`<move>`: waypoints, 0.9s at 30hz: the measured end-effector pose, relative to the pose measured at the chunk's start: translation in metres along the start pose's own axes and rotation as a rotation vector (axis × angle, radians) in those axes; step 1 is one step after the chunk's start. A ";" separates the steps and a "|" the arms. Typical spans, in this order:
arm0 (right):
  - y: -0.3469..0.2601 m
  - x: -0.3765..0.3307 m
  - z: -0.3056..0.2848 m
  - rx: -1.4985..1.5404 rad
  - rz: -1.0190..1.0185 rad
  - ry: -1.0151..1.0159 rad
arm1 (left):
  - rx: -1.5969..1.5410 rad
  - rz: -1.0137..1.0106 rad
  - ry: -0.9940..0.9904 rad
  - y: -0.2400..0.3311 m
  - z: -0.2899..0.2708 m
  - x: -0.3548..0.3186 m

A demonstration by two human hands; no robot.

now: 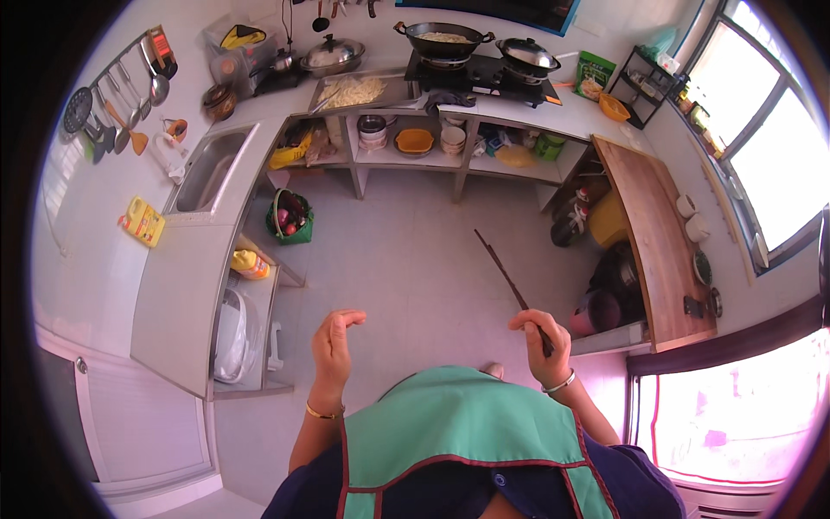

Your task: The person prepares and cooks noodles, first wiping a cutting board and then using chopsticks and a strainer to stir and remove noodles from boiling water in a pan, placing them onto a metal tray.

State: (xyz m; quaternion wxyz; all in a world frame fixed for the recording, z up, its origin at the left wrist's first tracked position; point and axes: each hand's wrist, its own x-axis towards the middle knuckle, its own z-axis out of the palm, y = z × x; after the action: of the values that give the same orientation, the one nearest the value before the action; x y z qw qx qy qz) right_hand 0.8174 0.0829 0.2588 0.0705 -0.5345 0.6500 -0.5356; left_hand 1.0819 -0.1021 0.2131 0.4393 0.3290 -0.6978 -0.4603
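Right hand (pixel 540 342) closed around dark long chopsticks (pixel 506 277), gripped at near end so tips angle up and away toward stove (pixel 475 73). Left hand (pixel 333 342) raised, empty, fingers loosely curled, apart from chopsticks. Wok (pixel 443 39) with pale food sits on stove; tray of cut strips (pixel 354 91) just left of stove, within cook's reach. Green apron (pixel 458 424) at bottom, far side from stove.

The chopsticks (pixel 508 278) in the right hand (pixel 541 339) are dark brown, and the apron (pixel 458 424) is mint green with dark red piping over a navy top. The counter (pixel 186 285) is pale grey, the board (pixel 657 233) on the right is warm brown wood, and the wok (pixel 443 39) is black. A yellow bottle (pixel 250 264) sits on the shelf, an orange bowl (pixel 415 140) under the stove, and a green basket (pixel 290 216) on the grey floor tiles.
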 end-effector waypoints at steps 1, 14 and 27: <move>0.000 -0.001 0.000 -0.001 -0.002 0.001 | -0.002 0.002 0.001 0.000 0.000 0.001; 0.003 -0.008 -0.017 -0.036 0.029 0.079 | -0.048 0.019 -0.068 -0.004 0.012 0.010; 0.045 -0.034 -0.102 -0.145 0.154 0.353 | -0.115 0.031 -0.380 0.009 0.144 0.064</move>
State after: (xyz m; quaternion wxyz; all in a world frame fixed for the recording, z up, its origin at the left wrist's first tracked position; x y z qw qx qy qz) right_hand 0.7355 0.1658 0.2505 -0.0425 -0.3849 0.7280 -0.5657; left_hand 0.9237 -0.1036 0.2142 0.3249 0.1999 -0.7458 -0.5462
